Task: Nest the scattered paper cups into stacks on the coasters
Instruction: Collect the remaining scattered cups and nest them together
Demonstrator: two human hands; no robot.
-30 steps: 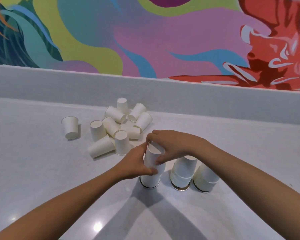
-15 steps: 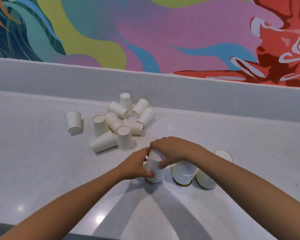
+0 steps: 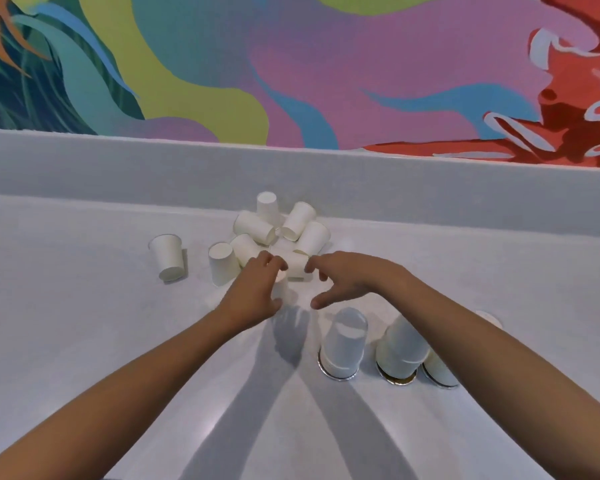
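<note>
3 upside-down cup stacks point(image 3: 344, 344) sit on round coasters point(image 3: 336, 374) near the front of the white table point(image 3: 84, 306), the right 2 partly hidden by the right forearm. Beyond them, left hand point(image 3: 257, 292) curls around 1 upturned cup point(image 3: 280, 285), grip looks closed on it. Right hand point(image 3: 347, 277) open, fingers spread, holding nothing, just beside a lying cup. Farther back, loose cup pile point(image 3: 278, 230); 1 cup point(image 3: 168, 256) stands apart to the left. Painted wall point(image 3: 291, 64) behind.

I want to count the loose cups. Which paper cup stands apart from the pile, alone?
The lone paper cup at the far left of the counter. It stands mouth up, touching no other cup, while the rest crowd together in the pile.
</note>
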